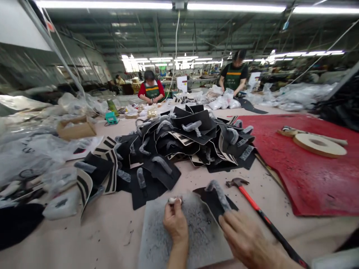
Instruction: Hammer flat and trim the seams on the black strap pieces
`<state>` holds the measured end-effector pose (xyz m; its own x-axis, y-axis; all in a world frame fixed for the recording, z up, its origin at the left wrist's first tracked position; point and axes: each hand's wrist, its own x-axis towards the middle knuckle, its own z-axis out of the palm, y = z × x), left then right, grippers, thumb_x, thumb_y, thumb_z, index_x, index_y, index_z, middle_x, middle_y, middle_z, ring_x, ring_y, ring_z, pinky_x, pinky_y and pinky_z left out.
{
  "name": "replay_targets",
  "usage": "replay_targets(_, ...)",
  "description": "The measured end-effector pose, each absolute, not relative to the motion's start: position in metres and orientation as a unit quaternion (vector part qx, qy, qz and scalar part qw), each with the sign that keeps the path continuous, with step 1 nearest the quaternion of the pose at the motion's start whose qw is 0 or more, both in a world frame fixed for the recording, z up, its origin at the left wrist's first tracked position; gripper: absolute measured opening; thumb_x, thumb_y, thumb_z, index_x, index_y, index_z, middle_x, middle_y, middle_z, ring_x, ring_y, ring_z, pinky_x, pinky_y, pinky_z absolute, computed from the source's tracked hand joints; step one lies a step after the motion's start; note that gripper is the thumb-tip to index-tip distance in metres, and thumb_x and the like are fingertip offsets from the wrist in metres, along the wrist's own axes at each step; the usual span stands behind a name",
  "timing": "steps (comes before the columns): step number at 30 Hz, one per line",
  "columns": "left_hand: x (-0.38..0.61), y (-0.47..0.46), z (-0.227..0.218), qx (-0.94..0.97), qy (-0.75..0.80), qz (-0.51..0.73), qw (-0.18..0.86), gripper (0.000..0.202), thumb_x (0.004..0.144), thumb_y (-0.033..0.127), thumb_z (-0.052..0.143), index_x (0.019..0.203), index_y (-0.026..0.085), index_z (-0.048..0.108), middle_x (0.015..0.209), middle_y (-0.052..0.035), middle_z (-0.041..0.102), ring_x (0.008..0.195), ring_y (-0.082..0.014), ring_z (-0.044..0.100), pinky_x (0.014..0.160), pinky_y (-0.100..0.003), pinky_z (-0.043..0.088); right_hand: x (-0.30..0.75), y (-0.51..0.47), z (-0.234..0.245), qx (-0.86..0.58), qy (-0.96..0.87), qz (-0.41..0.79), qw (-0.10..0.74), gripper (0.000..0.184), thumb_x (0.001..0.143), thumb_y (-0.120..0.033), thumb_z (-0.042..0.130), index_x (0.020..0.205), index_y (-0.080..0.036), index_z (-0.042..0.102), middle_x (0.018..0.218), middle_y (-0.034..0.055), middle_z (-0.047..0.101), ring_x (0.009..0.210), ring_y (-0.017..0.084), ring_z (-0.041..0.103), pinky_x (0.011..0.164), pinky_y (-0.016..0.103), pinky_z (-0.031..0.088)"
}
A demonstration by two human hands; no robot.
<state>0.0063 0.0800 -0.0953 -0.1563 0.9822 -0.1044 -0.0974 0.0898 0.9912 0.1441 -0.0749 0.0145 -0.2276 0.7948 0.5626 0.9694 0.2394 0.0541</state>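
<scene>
Head view: at the far left, well away from the left fingers, I see crumpled clear plastic bags (33, 149), glossy and full of creases, on a pale pinkish tabletop (112, 231). Closer to those fingers, yet apart from them, stands a curved cream panel with black stripes (85, 186), bowed like a shaving; an open brown cardboard box (91, 130) sits farther back. Just beyond the fingers of both hands rises a heap of smooth black panels (148, 196), floppy and pale-edged, many with bent tubular handles sleeved in wrinkled, cloudy plastic.

Under the left fingers lies a flat greyish-white board (151, 231), scuffed and flecked with dark bits. The left hand (176, 226) has its thumb and fingertips pinched together on a small rounded white piece (171, 201), too small for me to identify. Right of that pinch, a single black panel with a plastic-sleeved arched handle (218, 195) leans at a tilt, its near end under the right hand (246, 237), whose fingers are curled closed over it; the thumb is hidden.

Just right of those fingers slants a claw hammer with a red-and-black shaft (254, 203). Beyond it spreads a smeared, shiny red sheet (269, 149), bearing a flat cream roll of tape (308, 144).
</scene>
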Motion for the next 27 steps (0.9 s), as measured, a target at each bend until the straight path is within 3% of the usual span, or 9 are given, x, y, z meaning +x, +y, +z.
replay_targets(5,0.008,0.077,-0.086,0.491,0.522,0.525,0.459,0.034,0.08,0.047,0.063,0.091,0.016,0.07,0.086,-0.0098,0.077,0.082,-0.0248,0.073,0.077,-0.033,0.056,0.106,-0.103,-0.065,-0.589,-0.753,-0.212,0.204,0.024,0.089,-0.008,0.041,0.093,-0.016,0.062,0.07,0.0033,0.06,0.06,0.017,0.053,0.06,0.032,0.037)
replay_targets(7,0.012,0.075,-0.082,0.547,0.478,0.497,0.474,0.033,0.081,0.046,0.063,0.091,0.015,0.07,0.088,-0.0095,0.076,0.083,-0.0239,0.072,0.078,-0.033,0.056,0.097,-0.108,-0.079,-0.614,-0.739,-0.188,0.202,0.015,0.09,-0.019,0.046,0.091,-0.018,0.062,0.068,0.0027,0.06,0.057,0.018,0.052,0.058,0.033,0.039)
replay_targets(9,0.016,0.076,-0.08,0.598,0.444,0.451,0.492,0.031,0.081,0.045,0.064,0.089,0.015,0.07,0.085,-0.0082,0.076,0.079,-0.0225,0.071,0.077,-0.031,0.055,0.096,-0.111,-0.076,-0.627,-0.733,-0.146,0.22,0.023,0.092,-0.039,0.05,0.093,-0.019,0.062,0.071,0.0043,0.061,0.06,0.02,0.055,0.06,0.035,0.042)
replay_targets(11,0.019,0.077,-0.079,0.625,0.431,0.413,0.504,0.03,0.081,0.045,0.064,0.086,0.015,0.07,0.08,-0.0069,0.074,0.075,-0.0215,0.069,0.074,-0.031,0.054,0.101,-0.109,-0.058,-0.651,-0.711,-0.098,0.248,0.032,0.091,-0.047,0.051,0.103,-0.019,0.062,0.084,0.0081,0.065,0.072,0.023,0.06,0.066,0.036,0.046)
replay_targets(14,0.023,0.076,-0.077,0.627,0.432,0.407,0.505,0.03,0.082,0.045,0.062,0.083,0.016,0.069,0.079,-0.0065,0.073,0.074,-0.021,0.068,0.072,-0.03,0.053,0.113,-0.09,-0.026,-0.73,-0.626,-0.029,0.273,0.044,0.091,-0.042,0.054,0.128,-0.017,0.053,0.11,0.0147,0.063,0.094,0.027,0.062,0.079,0.039,0.049)
replay_targets(16,0.024,0.074,-0.073,0.634,0.426,0.406,0.502,0.029,0.082,0.044,0.062,0.081,0.016,0.069,0.076,-0.0059,0.073,0.072,-0.0205,0.067,0.07,-0.03,0.053,0.12,-0.073,-0.015,-0.77,-0.582,0.027,0.261,0.053,0.091,-0.041,0.054,0.137,-0.017,0.046,0.115,0.016,0.063,0.094,0.028,0.064,0.078,0.04,0.05)
replay_targets(21,0.027,0.072,-0.07,0.65,0.414,0.392,0.502,0.027,0.081,0.042,0.065,0.078,0.016,0.069,0.073,-0.0049,0.072,0.069,-0.0194,0.066,0.067,-0.028,0.052,0.114,-0.051,-0.032,-0.805,-0.548,0.137,0.18,0.048,0.096,-0.027,0.04,0.142,-0.013,0.042,0.097,0.0145,0.072,0.081,0.028,0.071,0.068,0.035,0.049)
replay_targets(27,0.035,0.082,-0.083,0.6,0.409,0.391,0.566,0.029,0.081,0.042,0.067,0.089,0.014,0.069,0.084,-0.0065,0.075,0.08,-0.0199,0.07,0.078,-0.03,0.054,0.093,-0.063,-0.057,-0.83,-0.493,0.181,0.189,0.047,0.097,-0.026,0.036,0.139,-0.006,0.043,0.083,0.0157,0.074,0.074,0.03,0.071,0.063,0.035,0.049)
